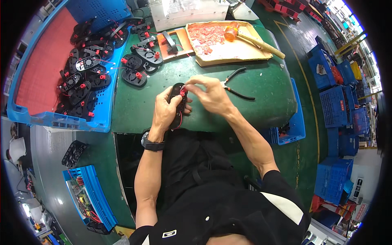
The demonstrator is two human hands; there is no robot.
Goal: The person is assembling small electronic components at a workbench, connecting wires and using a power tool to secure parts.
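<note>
My left hand (164,108) is wrapped round a black plastic fan panel (178,119), its long side pointing away from me. A small red connector (183,93) sits on the panel's upper part, and a red wire shows at the lower end. At that connector the thumb and fingers of my right hand (210,94) are pinched together; what lies between the fingertips is too small to make out. To the right of my right hand, pliers (225,85) with black handles lie on the green mat (143,106).
A blue crate (61,118) heaped with similar black fan panels (87,83) stands at left. More panels (139,65) lie beside it, near an orange fixture (179,37). At the back, a cardboard tray (232,61) holds small red pieces (208,34) and a mallet (261,43).
</note>
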